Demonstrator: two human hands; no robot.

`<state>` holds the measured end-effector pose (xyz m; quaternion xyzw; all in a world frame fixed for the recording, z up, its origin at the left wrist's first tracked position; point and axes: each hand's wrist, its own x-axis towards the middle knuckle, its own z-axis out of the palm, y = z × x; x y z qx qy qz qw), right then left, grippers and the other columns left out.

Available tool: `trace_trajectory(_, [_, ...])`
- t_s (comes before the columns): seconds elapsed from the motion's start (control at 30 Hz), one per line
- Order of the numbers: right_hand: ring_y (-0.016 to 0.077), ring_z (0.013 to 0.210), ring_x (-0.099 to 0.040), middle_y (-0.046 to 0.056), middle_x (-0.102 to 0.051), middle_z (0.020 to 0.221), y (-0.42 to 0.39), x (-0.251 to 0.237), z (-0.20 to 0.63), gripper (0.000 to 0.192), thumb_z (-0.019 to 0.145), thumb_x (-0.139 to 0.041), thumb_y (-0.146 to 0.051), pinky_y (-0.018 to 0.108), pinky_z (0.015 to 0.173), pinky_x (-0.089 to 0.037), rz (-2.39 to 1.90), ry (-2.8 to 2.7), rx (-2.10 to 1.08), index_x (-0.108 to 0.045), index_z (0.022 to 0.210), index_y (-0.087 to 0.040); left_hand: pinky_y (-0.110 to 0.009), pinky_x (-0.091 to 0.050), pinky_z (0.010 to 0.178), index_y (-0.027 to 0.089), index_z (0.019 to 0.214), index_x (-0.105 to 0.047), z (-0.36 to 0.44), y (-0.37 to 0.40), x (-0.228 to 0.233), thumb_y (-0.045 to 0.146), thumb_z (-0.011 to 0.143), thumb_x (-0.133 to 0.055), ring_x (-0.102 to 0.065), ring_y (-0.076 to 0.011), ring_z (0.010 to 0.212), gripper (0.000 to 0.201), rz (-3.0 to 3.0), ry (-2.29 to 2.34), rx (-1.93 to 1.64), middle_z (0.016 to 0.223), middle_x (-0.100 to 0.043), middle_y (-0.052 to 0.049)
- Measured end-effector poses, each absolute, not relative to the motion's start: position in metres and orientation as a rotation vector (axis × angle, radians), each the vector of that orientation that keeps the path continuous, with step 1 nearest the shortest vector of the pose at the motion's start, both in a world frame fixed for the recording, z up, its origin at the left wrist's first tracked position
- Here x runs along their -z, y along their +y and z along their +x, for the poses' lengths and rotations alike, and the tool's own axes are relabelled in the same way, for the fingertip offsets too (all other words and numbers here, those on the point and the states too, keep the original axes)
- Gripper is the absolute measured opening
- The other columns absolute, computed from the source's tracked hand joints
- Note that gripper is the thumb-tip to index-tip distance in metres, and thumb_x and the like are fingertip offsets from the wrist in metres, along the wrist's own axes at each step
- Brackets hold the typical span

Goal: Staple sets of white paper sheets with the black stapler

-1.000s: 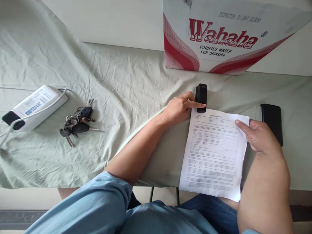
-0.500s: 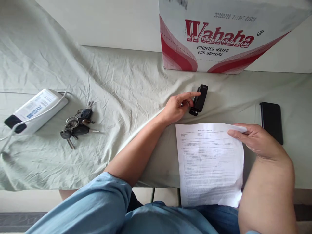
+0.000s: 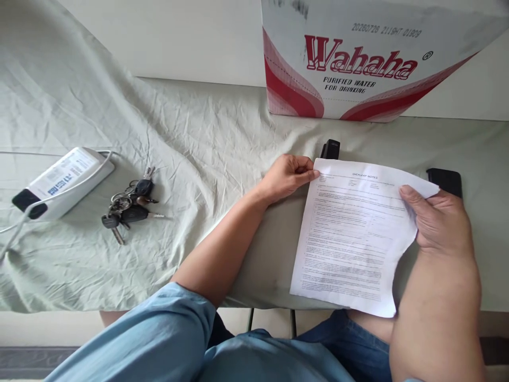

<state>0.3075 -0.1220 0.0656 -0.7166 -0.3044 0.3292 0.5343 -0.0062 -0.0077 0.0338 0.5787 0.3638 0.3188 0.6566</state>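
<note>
Pinching the upper left corner of the printed sheet [image 3: 350,239] between thumb and fingers, the left hand [image 3: 289,178] has left the black stapler [image 3: 331,148], where its forefinger rested half a second ago. The right hand [image 3: 442,216] grips the upper right corner, thumb on top and the other fingers tucked beneath. The sheet, headed "OVERLEAF NOTES" (whether it is one page or several I cannot tell), has shifted up and away from the person. It now lies over the near part of the tabletop [image 3: 222,132], its lower right corner reaching just past the front edge.

That shift matters: both hands now share the sheet's two top corners, and the stapler has neither hand on it. Its far end shows just beyond the top edge, while its near end is covered, so whether paper sits in its mouth cannot be seen.

A black phone [image 3: 451,181] lies partly behind the right hand. The Wahaha water carton [image 3: 366,98] stands beyond the stapler, and a bunch of keys [image 3: 135,213] rests well off to the left.
</note>
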Motion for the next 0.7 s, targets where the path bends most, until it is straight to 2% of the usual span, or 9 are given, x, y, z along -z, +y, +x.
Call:
trace_trajectory(0.2, [0.0357,0.117,-0.089,0.009,-0.094,0.110,-0.119,-0.064,0.309,0.060,0.050,-0.120,-0.054,0.064,0.127,-0.066,-1.685,-0.759,-0.920,-0.092,0.095,-0.024,-0.036,-0.026,0.063,0.026,0.072,-0.047,-0.002,0.000,-0.016,0.077,0.078,-0.106,-0.033,-0.0121,0.068,0.078,1.297,0.844,-0.936,0.070,-0.042,0.004])
trace_trajectory(0.27, [0.0347,0.116,-0.088,0.007,-0.094,0.108,-0.118,-0.062,0.312,0.059,0.047,-0.120,-0.049,0.064,0.129,-0.064,-1.687,-0.763,-0.943,-0.090,0.092,-0.026,-0.036,-0.030,0.063,0.027,0.075,-0.047,-0.001,0.001,-0.013,0.082,0.078,-0.105,-0.038,-0.0128,0.069,0.080,1.241,0.845,-0.983,0.072,-0.046,0.003])
trace_trajectory(0.37, [0.0306,0.104,-0.085,0.003,-0.091,0.098,-0.116,-0.059,0.314,0.059,0.040,-0.121,-0.048,0.066,0.130,-0.063,-1.673,-0.759,-0.787,-0.089,0.085,-0.027,-0.035,-0.033,0.061,0.027,0.080,-0.053,0.000,0.002,-0.013,0.092,0.083,-0.096,-0.038,-0.0126,0.067,0.079,1.187,0.827,-0.984,0.072,-0.048,0.002])
trace_trajectory(0.47, [0.0293,0.097,-0.083,0.002,-0.089,0.092,-0.115,-0.059,0.313,0.056,0.043,-0.120,-0.050,0.067,0.125,-0.065,-1.656,-0.806,-0.620,-0.090,0.084,-0.027,-0.036,-0.033,0.059,0.027,0.079,-0.053,-0.001,0.002,-0.014,0.096,0.090,-0.087,-0.036,-0.0122,0.064,0.078,1.168,0.828,-0.969,0.070,-0.044,0.003])
trace_trajectory(0.57, [0.0319,0.098,-0.083,0.004,-0.087,0.088,-0.115,-0.061,0.313,0.046,0.053,-0.115,-0.050,0.065,0.114,-0.069,-1.651,-0.887,-0.502,-0.089,0.081,-0.025,-0.035,-0.038,0.059,0.026,0.076,-0.053,-0.001,0.000,-0.016,0.096,0.094,-0.083,-0.043,-0.0122,0.062,0.078,1.158,0.829,-0.959,0.068,-0.046,0.002])
trace_trajectory(0.7, [0.0322,0.092,-0.081,0.005,-0.086,0.087,-0.117,-0.061,0.314,0.038,0.058,-0.110,-0.047,0.063,0.102,-0.072,-1.662,-0.922,-0.411,-0.093,0.084,-0.024,-0.035,-0.057,0.068,0.023,0.082,-0.067,-0.001,-0.004,-0.017,0.096,0.099,-0.077,-0.071,-0.0179,0.074,0.075,1.204,0.808,-0.946,0.075,-0.068,-0.003])
